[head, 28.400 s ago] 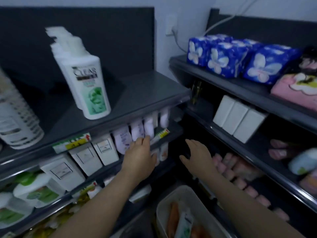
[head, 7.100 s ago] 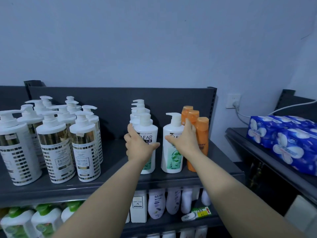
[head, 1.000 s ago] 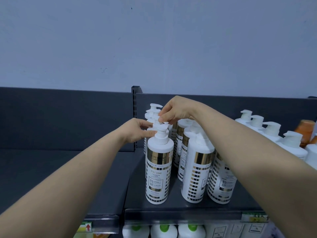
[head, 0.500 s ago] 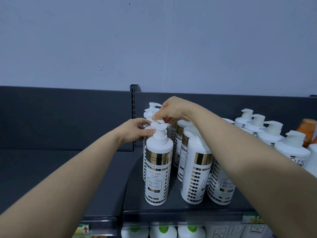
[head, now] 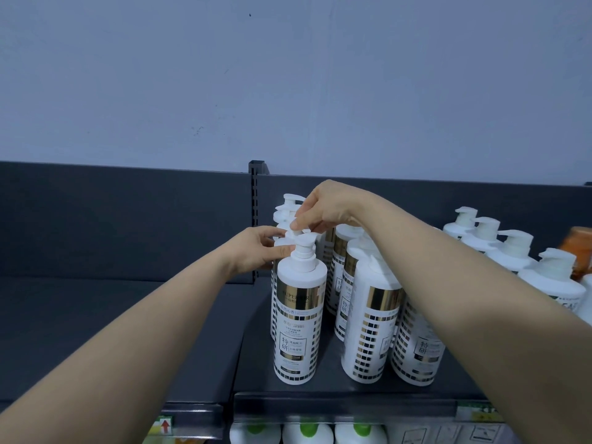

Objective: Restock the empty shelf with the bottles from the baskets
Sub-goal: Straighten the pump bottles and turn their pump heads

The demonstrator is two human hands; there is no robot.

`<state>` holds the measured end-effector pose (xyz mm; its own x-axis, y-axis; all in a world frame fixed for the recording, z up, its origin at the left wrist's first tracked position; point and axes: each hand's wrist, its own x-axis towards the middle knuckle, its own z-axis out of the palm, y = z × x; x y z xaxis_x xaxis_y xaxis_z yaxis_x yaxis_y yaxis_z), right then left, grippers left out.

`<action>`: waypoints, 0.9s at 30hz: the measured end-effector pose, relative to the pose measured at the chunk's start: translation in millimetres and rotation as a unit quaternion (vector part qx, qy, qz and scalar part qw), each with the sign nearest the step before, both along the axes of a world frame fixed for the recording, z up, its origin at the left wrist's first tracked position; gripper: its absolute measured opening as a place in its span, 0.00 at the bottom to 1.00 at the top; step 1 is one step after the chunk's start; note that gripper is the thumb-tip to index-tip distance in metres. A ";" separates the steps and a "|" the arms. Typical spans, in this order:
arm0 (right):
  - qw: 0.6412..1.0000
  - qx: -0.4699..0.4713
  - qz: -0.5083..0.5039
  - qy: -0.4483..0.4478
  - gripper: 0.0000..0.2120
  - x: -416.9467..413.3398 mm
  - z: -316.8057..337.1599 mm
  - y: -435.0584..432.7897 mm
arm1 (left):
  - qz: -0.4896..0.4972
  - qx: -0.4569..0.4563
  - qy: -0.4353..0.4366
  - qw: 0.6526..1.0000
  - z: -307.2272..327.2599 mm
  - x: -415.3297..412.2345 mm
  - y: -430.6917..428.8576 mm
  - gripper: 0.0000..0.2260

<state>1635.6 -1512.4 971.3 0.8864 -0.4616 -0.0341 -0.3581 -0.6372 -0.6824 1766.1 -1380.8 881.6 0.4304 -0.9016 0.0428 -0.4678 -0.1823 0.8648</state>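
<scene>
Several white pump bottles with gold bands and a checkered print stand in rows on the dark shelf (head: 288, 387). The front-left bottle (head: 296, 318) faces me. Behind it stands a second bottle, mostly hidden. My right hand (head: 323, 208) reaches over the rows and pinches that bottle's white pump head (head: 296, 232) from above. My left hand (head: 261, 249) has its fingers on the neck just below the pump, thumb toward the front bottle's cap. To the right, another front bottle (head: 368, 322) is partly covered by my right forearm.
Left of the upright post (head: 255, 219) lies a bare dark shelf section (head: 112, 331). White pump bottles (head: 512, 251) and an orange bottle (head: 576, 248) stand at far right. Green-capped bottles (head: 307, 432) sit on the shelf below. A grey wall rises behind.
Over the last second both hands stayed at the pump of the bottle behind the front one; my right hand's fingers shifted slightly on the pump head. The bottles have not moved.
</scene>
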 end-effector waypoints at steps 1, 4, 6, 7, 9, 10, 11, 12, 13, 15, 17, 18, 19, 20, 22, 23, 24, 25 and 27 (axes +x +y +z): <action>1.000 -0.001 -0.001 0.000 0.11 0.1 0.6 0.3 | -0.001 0.000 0.000 1.000 0.0 -0.3 0.1 0.28; 1.000 -0.021 0.003 0.009 0.11 0.1 2.9 -1.0 | -0.004 -0.001 -0.008 1.000 1.6 -3.7 0.2 0.23; 0.999 -0.033 0.013 0.018 0.13 0.4 3.8 -2.3 | -0.008 -0.005 -0.008 1.000 2.3 -4.8 1.5 0.22; 0.999 -0.033 0.021 0.020 0.14 0.3 3.4 -3.4 | -0.008 -0.006 -0.007 1.000 1.4 -4.4 1.9 0.22; 0.999 -0.019 0.034 0.018 0.14 -0.7 2.3 -7.1 | -0.011 -0.009 -0.004 1.000 -1.5 -2.7 2.4 0.23; 0.999 -0.012 0.039 0.018 0.14 -1.0 1.9 -8.8 | -0.012 -0.011 -0.001 1.000 -2.2 -2.2 2.3 0.25; 0.999 -0.009 0.043 0.019 0.14 -1.1 1.8 -10.0 | -0.009 -0.011 0.003 1.000 -3.0 -0.9 1.8 0.28; 0.999 -0.008 0.046 0.020 0.14 -0.8 2.0 -10.9 | -0.008 -0.009 0.004 1.000 -3.3 0.6 1.1 0.31; 0.999 -0.010 0.048 0.022 0.14 -0.2 2.3 -11.3 | -0.010 -0.008 0.004 1.000 -3.2 1.2 1.2 0.32; 0.998 -0.024 0.052 0.030 0.14 0.1 3.2 -10.4 | -0.012 -0.004 0.002 1.000 -3.8 3.1 1.4 0.33; 0.997 -0.051 0.051 0.039 0.15 -2.0 3.7 -7.8 | -0.008 -0.003 0.004 1.000 -5.8 3.8 1.4 0.34; 0.996 -0.067 0.049 0.042 0.15 -3.9 3.8 -6.6 | -0.006 -0.001 -0.002 1.000 -6.5 3.4 1.4 0.33; 0.995 -0.080 0.045 0.040 0.16 -6.8 3.8 -5.2 | -0.003 0.000 -0.008 1.000 -6.1 1.4 2.0 0.31; 0.995 -0.089 0.040 0.032 0.16 -11.0 4.4 -3.2 | 0.002 0.001 -0.011 1.000 -5.8 -0.3 2.9 0.31; 0.995 -0.098 0.029 0.002 0.16 -23.2 7.4 1.7 | 0.017 0.000 -0.019 1.000 -2.6 -6.6 8.8 0.32; 0.995 -0.095 0.026 -0.012 0.16 -30.3 8.8 4.1 | 0.027 -0.003 -0.022 0.999 -1.0 -10.3 13.9 0.32; 0.995 -0.091 0.027 -0.021 0.15 -37.6 9.7 6.9 | 0.037 -0.009 -0.028 0.999 0.2 -13.5 20.1 0.32; 0.995 -0.087 0.030 -0.026 0.15 -44.1 9.1 9.9 | 0.049 -0.015 -0.041 0.998 1.8 -17.5 27.8 0.32; 0.995 -0.087 0.044 -0.029 0.13 -53.7 4.8 18.0 | 0.073 -0.038 -0.068 0.994 3.3 -26.8 44.1 0.30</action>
